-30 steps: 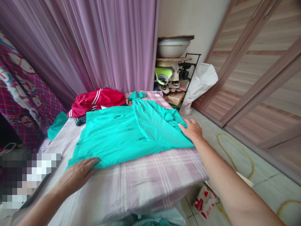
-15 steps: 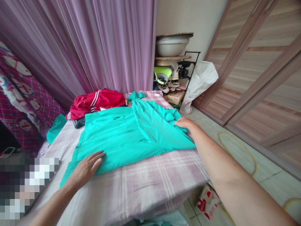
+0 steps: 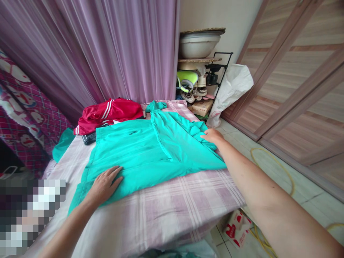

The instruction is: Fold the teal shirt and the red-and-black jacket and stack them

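A teal cloth garment [image 3: 129, 152], likely a shirt, lies spread on a bed with a pink plaid sheet [image 3: 161, 215], its right side folded over in a long diagonal flap. My left hand [image 3: 104, 184] rests flat on the lower part of the cloth, fingers apart, gripping nothing. At the far right edge of the flap sits my right hand [image 3: 212, 135], fingers curled against the bunched teal fabric. Whether those fingers pinch the cloth is hard to tell.
A red garment with white stripes [image 3: 107, 114] and a small teal cloth [image 3: 63, 145] lie at the bed's far side. Past the right edge are a floor with a yellow hose [image 3: 271, 168], a shoe rack [image 3: 201, 82] and a white bag [image 3: 233, 93]. Purple curtains hang behind.
My left hand has slid up and inward from the cloth's lower edge onto the teal fabric. My right hand has shifted slightly along the flap's edge, and the view has tilted a little.
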Demonstrator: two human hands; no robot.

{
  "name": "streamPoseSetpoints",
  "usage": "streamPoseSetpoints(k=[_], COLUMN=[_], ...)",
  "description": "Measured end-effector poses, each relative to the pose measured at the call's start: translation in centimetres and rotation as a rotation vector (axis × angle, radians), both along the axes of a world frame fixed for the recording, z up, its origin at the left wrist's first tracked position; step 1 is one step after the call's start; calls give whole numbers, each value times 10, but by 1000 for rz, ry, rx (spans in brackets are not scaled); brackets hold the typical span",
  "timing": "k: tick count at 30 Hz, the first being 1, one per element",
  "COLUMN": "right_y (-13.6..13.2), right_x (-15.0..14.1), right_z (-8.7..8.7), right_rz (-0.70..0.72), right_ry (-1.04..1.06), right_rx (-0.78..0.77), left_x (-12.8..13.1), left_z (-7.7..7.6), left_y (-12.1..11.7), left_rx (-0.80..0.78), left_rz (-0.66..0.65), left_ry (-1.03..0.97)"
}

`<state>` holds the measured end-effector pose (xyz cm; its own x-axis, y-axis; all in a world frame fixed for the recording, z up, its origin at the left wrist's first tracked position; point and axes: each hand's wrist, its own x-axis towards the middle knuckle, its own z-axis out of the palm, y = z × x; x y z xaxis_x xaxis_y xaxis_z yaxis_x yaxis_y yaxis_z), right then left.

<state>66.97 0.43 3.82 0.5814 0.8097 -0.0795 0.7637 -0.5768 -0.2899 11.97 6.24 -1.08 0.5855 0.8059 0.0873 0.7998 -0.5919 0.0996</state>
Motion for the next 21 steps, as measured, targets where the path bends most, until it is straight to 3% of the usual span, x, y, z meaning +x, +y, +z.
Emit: streamPoseSetpoints(k=[4,7,11,13,16,17,21], right_y=[-3,-7,-11,-19,-39,-46,-62], right_x=[-20,-29,-54,-80,-120,-129,-131], right_z=[-13,-11,9,12,-9,-20,-64], right_rz=[-111,-97,-26,134,541,598,468], right_ry=[-111,-124,-247,-275,-261,-274,-312], right_rx=[-30,-42,136,269,316,275,89], left_x=[5,4,4,5,6,6,10], left_z=[-7,-13,-19,-20,-19,-17,-2], left_y=[0,-1,-3,-4,-3,-3,-11], left_rx=[28,50,73,74,63,54,38], left_rz=[19,23,34,38,32,28,66], left_ry=[-23,-37,-44,-46,-48,-48,-37])
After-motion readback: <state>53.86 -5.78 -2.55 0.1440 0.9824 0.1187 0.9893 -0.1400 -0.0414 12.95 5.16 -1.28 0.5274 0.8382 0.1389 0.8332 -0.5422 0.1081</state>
